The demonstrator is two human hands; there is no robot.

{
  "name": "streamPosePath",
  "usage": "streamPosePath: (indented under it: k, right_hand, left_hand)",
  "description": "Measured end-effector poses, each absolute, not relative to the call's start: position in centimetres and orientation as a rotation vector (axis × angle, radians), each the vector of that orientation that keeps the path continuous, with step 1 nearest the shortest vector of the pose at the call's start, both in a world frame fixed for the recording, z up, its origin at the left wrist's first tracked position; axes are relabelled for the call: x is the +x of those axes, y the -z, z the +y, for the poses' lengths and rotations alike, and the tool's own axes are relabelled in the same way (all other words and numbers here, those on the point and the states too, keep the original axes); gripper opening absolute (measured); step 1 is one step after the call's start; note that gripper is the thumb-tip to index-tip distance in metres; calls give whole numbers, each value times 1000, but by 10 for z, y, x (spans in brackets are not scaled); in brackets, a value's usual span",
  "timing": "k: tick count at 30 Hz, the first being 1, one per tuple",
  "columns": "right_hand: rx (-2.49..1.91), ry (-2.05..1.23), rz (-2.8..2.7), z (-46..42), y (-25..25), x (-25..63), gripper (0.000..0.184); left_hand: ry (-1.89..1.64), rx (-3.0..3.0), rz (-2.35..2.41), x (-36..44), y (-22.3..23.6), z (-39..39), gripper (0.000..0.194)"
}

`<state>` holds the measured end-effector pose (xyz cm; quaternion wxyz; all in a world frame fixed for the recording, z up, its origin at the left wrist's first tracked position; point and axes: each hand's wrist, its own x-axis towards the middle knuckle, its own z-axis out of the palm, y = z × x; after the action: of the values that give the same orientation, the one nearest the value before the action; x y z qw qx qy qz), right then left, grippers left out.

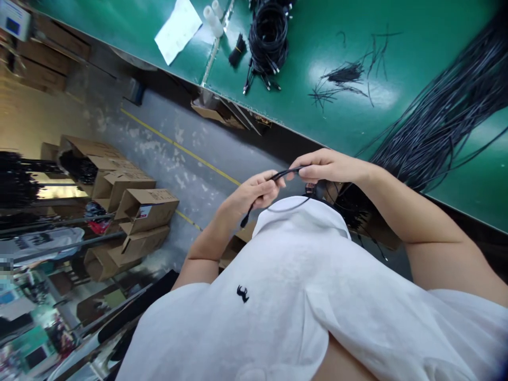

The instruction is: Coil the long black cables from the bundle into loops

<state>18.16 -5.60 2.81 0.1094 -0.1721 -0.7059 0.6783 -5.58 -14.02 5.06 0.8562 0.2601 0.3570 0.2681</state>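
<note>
Above my lap, my left hand [262, 190] is closed round a black cable [286, 172]. A dark connector end [245, 220] hangs out below that hand. My right hand [323, 165] pinches the same cable a short way to the right, with thumb and fingers together. A thin loop of cable sags between the hands, in front of my white shirt. Close to my right forearm, a large bundle of loose black cables [432, 121] lies across the green table [317, 32] and over its edge.
On the table are a coiled cable bundle [269, 39], a small tied bunch of black ties [237, 51], scattered thin black ties [344, 73], white paper [178, 32] and white spools [213, 21]. Open cardboard boxes [146, 209] stand on the left beyond a yellow floor line [186, 154].
</note>
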Motion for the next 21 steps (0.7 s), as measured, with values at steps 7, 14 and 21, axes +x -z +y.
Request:
streamPosePath:
  k: [7,14,21]
  right_hand:
    - [-795,-2028,-2010,-50,-14,169,43]
    - [-2042,-1030,-2195,-33,68,351,16]
    - [-2605,-652,-2316,-90,62,431,13]
  left_hand:
    - [-633,417,896,-52,-37,-140,27]
    - [-1374,137,952,-101,-69,-155,43]
    - [-1233,70,995,-94,-62,-135,43]
